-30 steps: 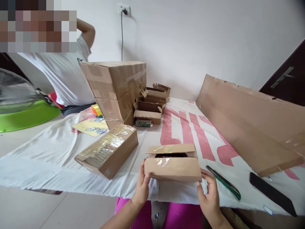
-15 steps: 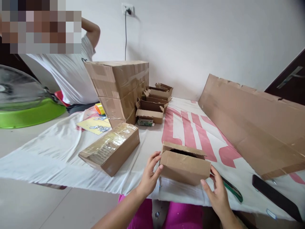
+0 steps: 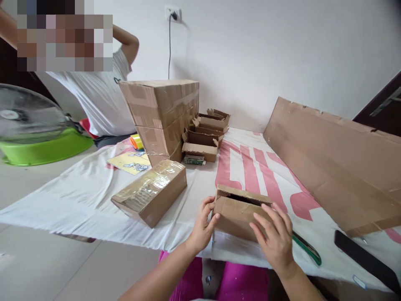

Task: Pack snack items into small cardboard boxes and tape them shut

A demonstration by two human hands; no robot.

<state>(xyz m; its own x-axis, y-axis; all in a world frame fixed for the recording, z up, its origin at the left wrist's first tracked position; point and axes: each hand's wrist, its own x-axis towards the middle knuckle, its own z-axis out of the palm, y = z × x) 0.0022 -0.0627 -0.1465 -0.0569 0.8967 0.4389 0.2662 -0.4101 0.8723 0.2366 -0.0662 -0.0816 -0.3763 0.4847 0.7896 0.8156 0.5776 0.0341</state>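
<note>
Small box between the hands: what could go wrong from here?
The green cutter lies beside the right hand, which could brush it; I can't tell whether its blade is out. The small box is near the front edge of the table, so a push toward the person might tip it off. Its top gapes, so anything inside could spill if tilted.

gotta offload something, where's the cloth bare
Free: cloth between the open boxes and cardboard panel, and wrinkled left of the lone taped box. Crowded: near right, around the right hand, green cutter and black strip.
</note>
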